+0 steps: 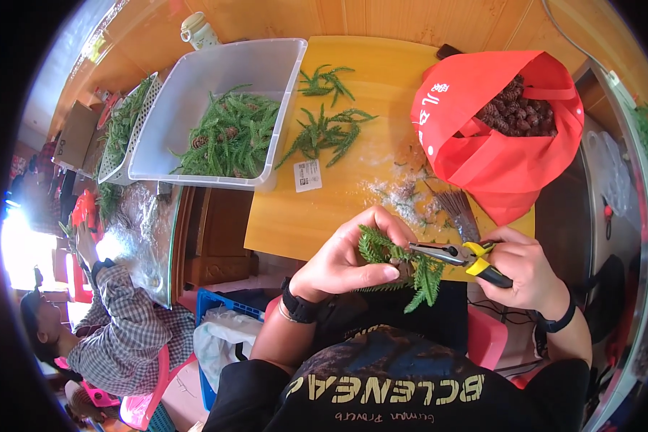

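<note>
Close to my body, my left hand (356, 255) is closed around a green artificial pine sprig (426, 282). A brown pine cone, partly hidden by my thumb and the needles, shows in the middle of the sprig. My right hand (522, 268) grips yellow-and-black pliers (475, 261) by the handles. The jaws of the pliers reach left to the top of the sprig, by my left fingers; whether they pinch a wire I cannot tell. Beyond my right hand lies a bundle of thin dark wires (455, 210) in a clear wrap.
A clear plastic bin (289, 108) of green sprigs and cones stands at the left of the yellow table (389, 65). Loose sprigs (327, 137) and a white label (307, 176) lie beside it. A red bag (497, 173) of pine cones fills the right. A co-worker (126, 327) sits at far left.
</note>
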`<state>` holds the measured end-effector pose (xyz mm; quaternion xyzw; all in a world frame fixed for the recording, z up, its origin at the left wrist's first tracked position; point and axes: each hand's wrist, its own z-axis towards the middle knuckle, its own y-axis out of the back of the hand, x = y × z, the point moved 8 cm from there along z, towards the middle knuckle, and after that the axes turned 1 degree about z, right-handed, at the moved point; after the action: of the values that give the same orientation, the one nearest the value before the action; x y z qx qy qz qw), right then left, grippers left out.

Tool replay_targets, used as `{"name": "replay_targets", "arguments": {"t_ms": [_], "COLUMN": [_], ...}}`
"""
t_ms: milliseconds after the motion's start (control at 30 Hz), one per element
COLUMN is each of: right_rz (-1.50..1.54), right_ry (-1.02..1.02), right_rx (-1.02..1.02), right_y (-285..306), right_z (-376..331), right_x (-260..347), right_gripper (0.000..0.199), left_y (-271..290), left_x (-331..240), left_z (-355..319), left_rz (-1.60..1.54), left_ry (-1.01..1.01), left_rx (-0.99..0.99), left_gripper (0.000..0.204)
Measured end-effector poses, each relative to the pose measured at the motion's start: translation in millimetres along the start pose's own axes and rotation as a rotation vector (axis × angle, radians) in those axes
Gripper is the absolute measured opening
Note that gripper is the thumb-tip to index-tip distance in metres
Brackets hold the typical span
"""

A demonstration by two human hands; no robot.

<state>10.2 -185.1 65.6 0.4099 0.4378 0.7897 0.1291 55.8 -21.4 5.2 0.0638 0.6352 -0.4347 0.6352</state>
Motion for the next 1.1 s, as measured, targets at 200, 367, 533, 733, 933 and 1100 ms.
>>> {"name": "replay_targets", "arguments": {"t_ms": [200,367,533,733,933,1100], "right_rz": [-0.002,0.127,0.473,0.597,0.518,0.508], "right_ry": [-0.032,-0.139,-0.341,-0.433,-0.393,-0.47], "right_rx": [-0.027,-0.039,-0.249,-0.285,-0.424,-0.413], "right_y": [2,2,-2,-26,-29,-33], "right_z": [-2,-5,-10,14,16,15], "right_x": [1,-8,-29,-21,-20,-20], "right_gripper": [0.017,0.021,0.05,0.032,0.026,0.029], "left_y": [5,7,0,-4,4,3], "left_x": [3,3,15,16,14,18], "left_z": [-1,0,2,5,1,3], "left_rz": [0.077,0.044,-0.007,-0.047,0.142,0.158], "left_ry": [-0.028,-0.023,-0.018,-0.034,-0.077,-0.086], "left_rx": [-0.023,-0.064,-0.051,-0.082,-0.185,-0.223], "left_gripper": [0.031,0.032,0.033,0.034,0.035,0.036]}}
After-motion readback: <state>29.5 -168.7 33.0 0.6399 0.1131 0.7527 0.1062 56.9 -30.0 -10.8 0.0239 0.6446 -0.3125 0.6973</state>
